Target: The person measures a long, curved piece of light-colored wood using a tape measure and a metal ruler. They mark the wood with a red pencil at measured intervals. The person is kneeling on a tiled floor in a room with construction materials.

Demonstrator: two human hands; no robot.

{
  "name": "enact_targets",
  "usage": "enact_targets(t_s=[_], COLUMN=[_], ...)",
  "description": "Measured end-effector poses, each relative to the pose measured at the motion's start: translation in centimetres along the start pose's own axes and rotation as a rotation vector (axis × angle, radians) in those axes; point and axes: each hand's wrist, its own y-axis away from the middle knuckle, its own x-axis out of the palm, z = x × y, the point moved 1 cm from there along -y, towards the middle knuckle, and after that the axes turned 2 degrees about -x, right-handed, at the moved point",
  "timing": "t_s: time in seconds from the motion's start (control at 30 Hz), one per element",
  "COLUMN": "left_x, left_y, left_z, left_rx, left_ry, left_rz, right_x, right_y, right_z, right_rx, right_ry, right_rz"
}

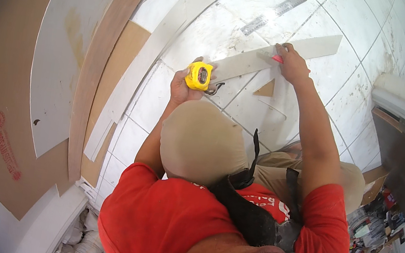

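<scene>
- Grip: the left hand (181, 89) is closed around a yellow tape measure (198, 76); the right hand (294, 65) pinches a small red tool (278, 58), its exact kind too small to tell.
- Workpiece: a grey strip (241, 63) lies aslant on the tiled floor (369, 28); the tape measure is at its near left end, and the red tool is over its middle. Whether a tape blade runs between them cannot be told.
- Surroundings: a metal square (290, 6) with a red handle lies beyond the strip's far long edge; a triangular offcut (265, 88) lies off its near one. Along the floor's left edge are pale strips (153, 50) and a long brown board (98, 57).
- Obstruction: a bent knee (204, 140) rises just below the left hand, covering part of the floor.
- Pose: the left forearm passes along the knee's left side; the right arm reaches forward, bent at the elbow, fingers pointing down to the strip.
</scene>
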Motion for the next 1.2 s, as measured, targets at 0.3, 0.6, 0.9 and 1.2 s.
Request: enact_targets(t_s=[0.3, 0.6, 0.9, 1.2], left_x=[-1.5, -6.5, -1.0, -0.9], left_y=[-0.6, -2.2, -2.3, -2.5], left_z=[3.1, 4.5, 1.8, 3.1], left_rx=[-0.249, -0.048, -0.096, -0.083], left_ry=[-0.610, -0.732, -0.913, -1.236], left_rz=[-0.161, -0.243, 0.039, 0.153], right_x=[0.9, 1.9, 4.8, 5.6], right_y=[0.9, -0.6, 0.7, 1.5], right_z=[2.2, 2.7, 10.3, 8.6], right_rx=[0.069, -0.003, 0.127, 0.124], right_ry=[-0.023, -0.121, -1.119, -1.034], right_rz=[-0.054, -0.158, 0.572, 0.643])
